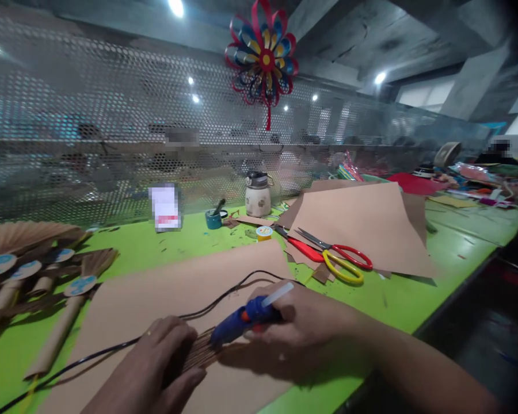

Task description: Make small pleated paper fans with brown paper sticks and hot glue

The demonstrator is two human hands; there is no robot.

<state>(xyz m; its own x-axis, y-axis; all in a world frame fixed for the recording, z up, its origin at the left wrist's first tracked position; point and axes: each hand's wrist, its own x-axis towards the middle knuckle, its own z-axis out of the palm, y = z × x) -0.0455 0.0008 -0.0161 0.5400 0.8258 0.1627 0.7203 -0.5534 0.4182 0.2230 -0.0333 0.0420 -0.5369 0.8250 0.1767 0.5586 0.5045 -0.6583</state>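
Observation:
My right hand [287, 325] is wrapped round a blue hot glue gun [237, 323], with a pale glue stick [278, 294] poking out of its rear end. The gun's nose points down and left at a pleated strip of brown paper [202, 348]; whether it touches cannot be made out. My left hand [172, 351] pinches that folded paper at its left end. Beneath both hands lies a big brown paper sheet [155, 287] on the green table. A black cord [218, 299] runs across the sheet.
Brown paper fans with tube handles [56, 336] lie at the left. Scissors with red and yellow handles [345, 270] rest beside stacked brown paper [354, 224]. Further back stand a white bottle [258, 198] and a teal tape roll [213, 219]. A perforated metal screen [112, 115] rises behind.

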